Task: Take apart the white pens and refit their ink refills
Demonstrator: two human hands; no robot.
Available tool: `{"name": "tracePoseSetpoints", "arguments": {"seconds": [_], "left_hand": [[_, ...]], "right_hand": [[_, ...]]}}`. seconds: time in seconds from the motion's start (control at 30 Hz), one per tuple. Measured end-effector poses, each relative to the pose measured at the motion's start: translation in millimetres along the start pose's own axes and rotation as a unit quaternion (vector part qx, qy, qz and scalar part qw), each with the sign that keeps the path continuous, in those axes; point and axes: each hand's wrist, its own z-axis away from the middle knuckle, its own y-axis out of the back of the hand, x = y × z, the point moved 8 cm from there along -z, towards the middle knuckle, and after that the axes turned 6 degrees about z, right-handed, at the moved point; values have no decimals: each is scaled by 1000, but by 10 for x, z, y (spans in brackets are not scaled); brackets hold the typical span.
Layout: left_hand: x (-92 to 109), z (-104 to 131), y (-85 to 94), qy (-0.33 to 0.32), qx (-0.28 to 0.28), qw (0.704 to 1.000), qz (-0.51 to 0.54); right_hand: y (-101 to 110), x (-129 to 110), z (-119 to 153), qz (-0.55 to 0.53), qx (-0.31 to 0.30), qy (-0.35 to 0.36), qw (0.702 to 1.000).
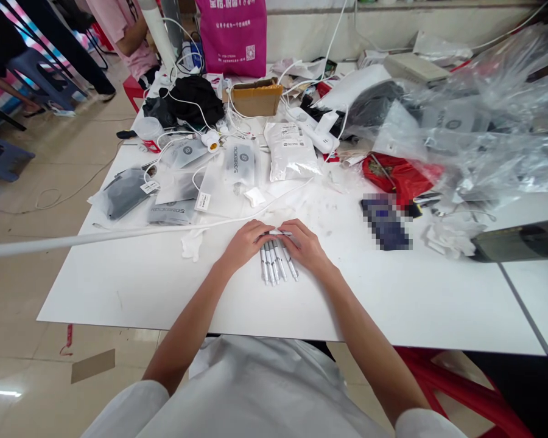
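Several white pens (274,264) with dark bands lie side by side on the white table (173,292), pointing toward me. Just beyond their upper ends, my left hand (247,243) and my right hand (304,243) meet around one more pen (276,232), held crosswise. The fingers of my left hand are closed on its left end, and those of my right hand on its right end. My fingertips hide parts of this pen and the tops of the pens below it.
Plastic-wrapped packages (173,210) and cables lie at the back left. A blurred-out dark object (387,224), a red bag (393,179) and crumpled tissue (450,236) lie to the right. A white cord (119,234) crosses the left side. A person in pink (123,30) is at the upper left.
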Motion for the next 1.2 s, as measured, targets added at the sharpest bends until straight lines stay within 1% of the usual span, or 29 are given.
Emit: {"name": "tracePoseSetpoints", "arguments": {"seconds": [0.1,0.23,0.3,0.37,0.43,0.5,0.6,0.67,0.73,0.9,1.03,1.1,1.2], "left_hand": [[43,-11,-9,-19,-7,1000,-3],[106,-9,-28,-38,-33,999,-1],[116,-6,-40,-41,-49,998,4],[106,-8,-39,-41,-51,998,9],[80,-16,-17,-39,-34,999,6],[47,-24,25,-31,-3,1000,1],[26,-25,66,-22,27,999,1],[31,-20,65,-22,31,999,-1],[32,-14,62,-21,35,999,-10],[15,-7,57,-23,47,998,-31],[46,-4,61,-49,56,996,-45],[63,-5,63,-61,57,995,-53],[59,-10,83,-58,67,995,-51]], "right_hand": [[17,25,-1,-18,8,-3,1000],[19,47,-2,-39,12,-17,999],[28,60,-10,-43,18,-31,998],[51,70,-25,-42,27,-43,998],[84,71,-41,-39,40,-46,997],[116,63,-54,-41,49,-42,997],[122,95,-53,-46,41,-63,996],[91,131,-41,-47,19,-87,995],[68,146,-29,-51,7,-97,994],[83,101,-25,-49,23,-65,996],[63,154,-16,-55,0,-106,993],[86,134,-25,-68,10,-101,993],[142,85,-42,-90,43,-79,992]]}}
